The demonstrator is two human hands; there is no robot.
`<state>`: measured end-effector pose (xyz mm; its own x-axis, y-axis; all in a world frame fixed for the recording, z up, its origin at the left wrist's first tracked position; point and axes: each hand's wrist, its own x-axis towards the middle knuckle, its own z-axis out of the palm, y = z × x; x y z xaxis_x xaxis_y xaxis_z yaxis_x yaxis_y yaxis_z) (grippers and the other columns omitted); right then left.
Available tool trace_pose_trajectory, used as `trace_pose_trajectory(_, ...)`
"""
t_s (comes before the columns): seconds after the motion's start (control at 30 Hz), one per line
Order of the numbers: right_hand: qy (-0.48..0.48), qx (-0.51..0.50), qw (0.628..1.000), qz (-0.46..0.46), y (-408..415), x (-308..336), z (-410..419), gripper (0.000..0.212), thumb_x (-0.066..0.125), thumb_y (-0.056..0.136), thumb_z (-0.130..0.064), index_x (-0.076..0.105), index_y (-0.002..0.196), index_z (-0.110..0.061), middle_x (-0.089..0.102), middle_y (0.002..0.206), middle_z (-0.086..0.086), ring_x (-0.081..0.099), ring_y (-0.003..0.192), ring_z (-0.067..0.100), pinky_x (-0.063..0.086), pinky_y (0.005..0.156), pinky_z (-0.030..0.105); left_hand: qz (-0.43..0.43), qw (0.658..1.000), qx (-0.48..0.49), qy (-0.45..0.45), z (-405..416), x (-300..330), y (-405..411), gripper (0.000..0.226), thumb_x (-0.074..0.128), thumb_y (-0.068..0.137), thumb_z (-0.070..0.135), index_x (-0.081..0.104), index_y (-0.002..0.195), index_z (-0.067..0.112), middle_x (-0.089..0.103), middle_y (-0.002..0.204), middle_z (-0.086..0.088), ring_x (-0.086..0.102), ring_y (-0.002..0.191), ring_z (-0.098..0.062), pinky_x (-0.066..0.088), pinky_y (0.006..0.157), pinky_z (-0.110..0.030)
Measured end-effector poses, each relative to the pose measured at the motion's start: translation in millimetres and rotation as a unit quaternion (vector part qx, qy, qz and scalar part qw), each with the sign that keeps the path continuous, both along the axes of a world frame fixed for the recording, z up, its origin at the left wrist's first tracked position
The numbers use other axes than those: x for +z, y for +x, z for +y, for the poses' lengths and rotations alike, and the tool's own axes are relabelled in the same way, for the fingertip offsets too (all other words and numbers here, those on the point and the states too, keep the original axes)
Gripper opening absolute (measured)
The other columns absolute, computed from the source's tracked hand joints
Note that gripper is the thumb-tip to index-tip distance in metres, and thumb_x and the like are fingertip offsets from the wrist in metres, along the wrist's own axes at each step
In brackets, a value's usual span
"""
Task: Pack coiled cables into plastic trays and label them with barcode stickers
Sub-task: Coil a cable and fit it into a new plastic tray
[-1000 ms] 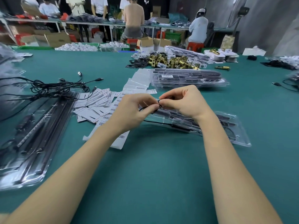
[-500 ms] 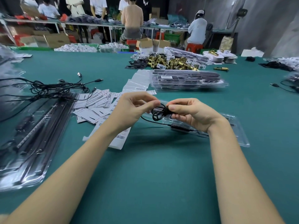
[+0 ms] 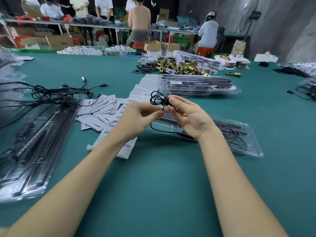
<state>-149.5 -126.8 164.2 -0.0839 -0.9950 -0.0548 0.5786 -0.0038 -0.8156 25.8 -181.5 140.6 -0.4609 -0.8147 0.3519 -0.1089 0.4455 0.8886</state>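
Observation:
A small black coiled cable (image 3: 156, 99) hangs in the air above the green table. My right hand (image 3: 189, 117), palm turned up, pinches the coil between thumb and fingers. My left hand (image 3: 140, 117) pinches the cable's strand just below the coil. The strand runs down to a clear plastic tray (image 3: 239, 134) lying under my right hand, with dark parts in it. White barcode stickers (image 3: 102, 110) lie scattered to the left of my hands.
A long clear tray with black bars (image 3: 34, 142) lies at the left under tangled black cables (image 3: 56, 94). A stack of filled trays (image 3: 196, 85) sits behind my hands, with brass lock parts (image 3: 179, 66) beyond. People work at a far bench.
Both hands lifted the cable up off the tray. My right hand turned palm up, and the coil now stands above my fingers.

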Motion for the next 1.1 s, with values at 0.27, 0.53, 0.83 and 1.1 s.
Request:
trace_pose_trajectory(0.27, -0.066, -0.151, 0.929, 0.333, -2, -4, -8, 0.008, 0.078, 0.083, -0.002, 0.078, 0.086, -0.009, 0.074, 0.076, 0.008, 0.07, 0.068, 0.018, 0.059, 0.069, 0.025, -0.084, 0.996, 0.01, -0.02, 4, 4, -2, 0.017, 0.079, 0.084, 0.015, 0.079, 0.1, 0.011, 0.078, 0.09, 0.002, 0.073, 0.084, -0.008, 0.057, 0.084, -0.023)
trace_pose_trajectory(0.53, -0.003, -0.047, 0.907, 0.419, -24, 6, 3, 0.006, 0.08, 0.082, -0.007, 0.079, 0.086, -0.011, 0.072, 0.07, 0.0, 0.064, 0.06, 0.01, 0.057, 0.064, 0.022, -0.045, 0.994, 0.007, -0.102, 6, 7, 0, 0.004, 0.082, 0.081, 0.022, 0.08, 0.083, 0.019, 0.071, 0.068, 0.012, 0.054, 0.061, -0.002, 0.038, 0.059, -0.011)
trace_pose_trajectory(0.83, 0.067, 0.06, 0.937, 0.339, -36, 8, 13, 0.015, 0.08, 0.078, -0.013, 0.077, 0.091, -0.007, 0.075, 0.078, 0.008, 0.061, 0.053, 0.007, 0.051, 0.051, 0.012, -0.037, 0.996, -0.031, -0.072, 1, 3, 2, 0.007, 0.076, 0.088, 0.016, 0.079, 0.093, 0.018, 0.077, 0.085, 0.003, 0.073, 0.08, -0.018, 0.057, 0.077, -0.029)
trace_pose_trajectory(1.1, 0.068, 0.143, 0.958, 0.238, -39, 4, 13, 0.024, 0.086, 0.067, -0.019, 0.081, 0.089, -0.011, 0.074, 0.086, 0.011, 0.064, 0.059, 0.009, 0.054, 0.056, 0.011, -0.043, 0.992, -0.068, -0.098, 3, 6, 2, 0.012, 0.068, 0.092, 0.006, 0.077, 0.1, 0.011, 0.077, 0.095, -0.001, 0.071, 0.09, -0.024, 0.057, 0.083, -0.038)
